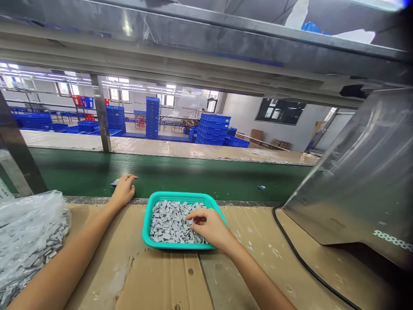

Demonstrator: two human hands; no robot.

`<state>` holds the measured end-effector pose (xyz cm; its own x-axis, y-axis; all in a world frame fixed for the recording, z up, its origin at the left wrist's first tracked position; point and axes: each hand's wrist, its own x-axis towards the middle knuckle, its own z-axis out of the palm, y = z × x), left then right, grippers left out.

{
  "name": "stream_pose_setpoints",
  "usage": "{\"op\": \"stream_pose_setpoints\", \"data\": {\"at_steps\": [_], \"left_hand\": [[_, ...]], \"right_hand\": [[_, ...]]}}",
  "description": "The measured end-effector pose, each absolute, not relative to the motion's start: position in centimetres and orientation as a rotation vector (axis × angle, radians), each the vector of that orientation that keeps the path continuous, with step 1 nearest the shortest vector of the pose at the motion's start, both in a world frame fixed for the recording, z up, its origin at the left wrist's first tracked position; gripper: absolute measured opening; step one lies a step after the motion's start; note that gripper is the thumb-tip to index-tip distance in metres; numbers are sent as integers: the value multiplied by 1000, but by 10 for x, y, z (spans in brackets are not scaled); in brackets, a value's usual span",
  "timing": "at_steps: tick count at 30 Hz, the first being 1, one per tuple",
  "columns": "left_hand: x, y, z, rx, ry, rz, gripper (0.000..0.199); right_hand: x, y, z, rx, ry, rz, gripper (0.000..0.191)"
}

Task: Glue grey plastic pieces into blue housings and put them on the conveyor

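A teal plastic basket [146, 224] full of small grey parts [167, 224] sits on the cardboard-covered bench. Over the right side of those parts is my right hand [208, 226], its thumb and fingers curled towards each other; whether a part is between the fingertips is too small to tell. My left hand [124, 189] reaches over the near edge of the green belt [193, 174], fingers apart, with nothing visible in it. Beside its outer edge, a small grey piece [115, 183] lies on the belt. Another small piece [261, 187] lies farther right on the belt.
A clear plastic bag [29, 232] of grey parts lies at the left. On the right stand a metal sheet housing [361, 172] and a black cable [300, 258]. A metal post [101, 114] rises behind the belt, and a shelf hangs overhead. Blue crates [213, 129] are stacked beyond.
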<state>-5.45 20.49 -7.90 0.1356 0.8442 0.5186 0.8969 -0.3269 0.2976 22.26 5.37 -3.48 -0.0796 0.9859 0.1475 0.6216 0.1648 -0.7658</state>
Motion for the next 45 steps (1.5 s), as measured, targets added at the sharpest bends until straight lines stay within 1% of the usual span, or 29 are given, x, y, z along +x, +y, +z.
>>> {"op": "stream_pose_setpoints", "data": {"at_steps": [5,13,18,24,27,38,45], "left_hand": [[-54,209,-81,-2449,-1786,-748,34],[-56,208,-81,-2384,-1907,-649,36],[-55,206,-80,-2370,-1956,-633,37],[-54,206,-79,-2324,-2030,-599,38],[-55,206,-79,-2291,-2069,-582,38],[-57,207,-79,-2271,-2070,-580,39],[-57,205,-76,-2347,-1955,-620,33]], "right_hand": [[222,53,-33,-1520,-1787,731,19],[220,50,-29,-1432,-1742,819,19],[218,48,-27,-1382,-1674,887,16],[219,50,-29,-1267,-1531,1016,23],[219,50,-30,-1224,-1485,1063,21],[219,51,-30,-1187,-1442,1106,13],[219,48,-29,-1224,-1509,1134,15]]}}
